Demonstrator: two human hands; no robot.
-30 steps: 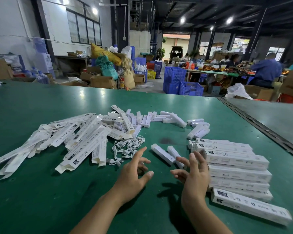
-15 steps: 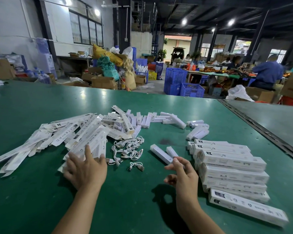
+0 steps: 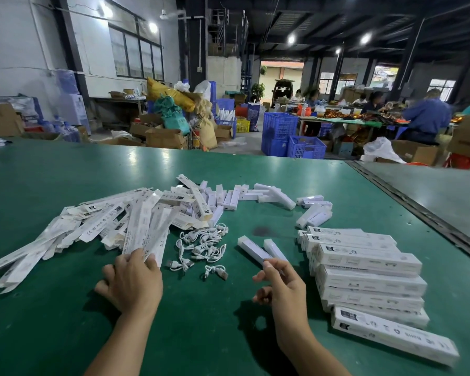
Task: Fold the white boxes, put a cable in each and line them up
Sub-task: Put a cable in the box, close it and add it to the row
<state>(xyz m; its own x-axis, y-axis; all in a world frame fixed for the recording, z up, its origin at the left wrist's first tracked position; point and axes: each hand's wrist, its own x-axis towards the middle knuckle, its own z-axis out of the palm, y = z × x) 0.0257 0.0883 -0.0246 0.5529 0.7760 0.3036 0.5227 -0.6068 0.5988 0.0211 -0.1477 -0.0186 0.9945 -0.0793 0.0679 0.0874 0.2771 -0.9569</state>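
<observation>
Table: a green table (image 3: 65, 321) carries everything; a dark seam along its right edge parts it from a second table (image 3: 432, 191).
Flat boxes: a loose heap of flat boxes (image 3: 114, 226), long, white and printed, fans across the left half of the table, from the left edge in toward the middle.
Left hand: the left hand (image 3: 132, 280) lies palm down at the near end of that heap. Its fingers are straight and spread, their tips on the near ends of a few flat boxes, and the thumb is out over bare green. It curls round nothing.
Cables: a tangle of short white cables (image 3: 201, 245) lies mid-table, just beside the heap's right side. One coiled loose cable (image 3: 216, 271) sits apart, closer to the near edge, between the two hands.
Slim blocks: two slim white blocks (image 3: 251, 248) lie side by side to the right of the cables.
Right hand: the right hand (image 3: 282, 283) hovers toward the near edge with fingers loosely curled and the thumb apart from them, gripping nothing. The forefinger tip meets the blocks' near ends — whether it truly touches, I cannot tell.
Folded boxes: the folded boxes (image 3: 369, 283) are lined up side by side, running from mid-table toward the near right corner. They are partly in two layers and lie just beside the right hand.
Far scatter: shorter white blocks (image 3: 229, 198) lie strewn toward the far edge, beyond the heap and cables.
Beyond the far edge: blue crates (image 3: 305, 146), cartons, and people seated at other tables.
</observation>
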